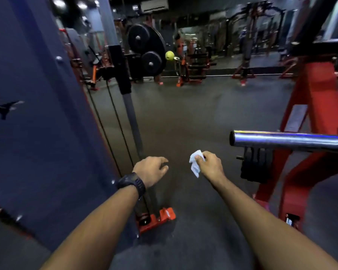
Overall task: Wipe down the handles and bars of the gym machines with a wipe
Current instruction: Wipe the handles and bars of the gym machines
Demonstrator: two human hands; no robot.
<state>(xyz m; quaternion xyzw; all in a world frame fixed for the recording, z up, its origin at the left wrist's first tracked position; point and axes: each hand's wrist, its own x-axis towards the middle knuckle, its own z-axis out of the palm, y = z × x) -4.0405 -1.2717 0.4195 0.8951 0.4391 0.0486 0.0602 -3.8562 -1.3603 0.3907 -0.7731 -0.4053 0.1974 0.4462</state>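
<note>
The gym is dim, lit by a few blurred ceiling lights at far left. A bright glare streak runs along the chrome bar at right. The far machines are smeared by blur, and straight lines bend toward the edges.

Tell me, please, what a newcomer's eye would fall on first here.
The right hand, low centre, pinches a crumpled white wipe; the empty left hand beside it has a black watch at the wrist. A shiny chrome bar juts in from the right, by a red frame.
</note>
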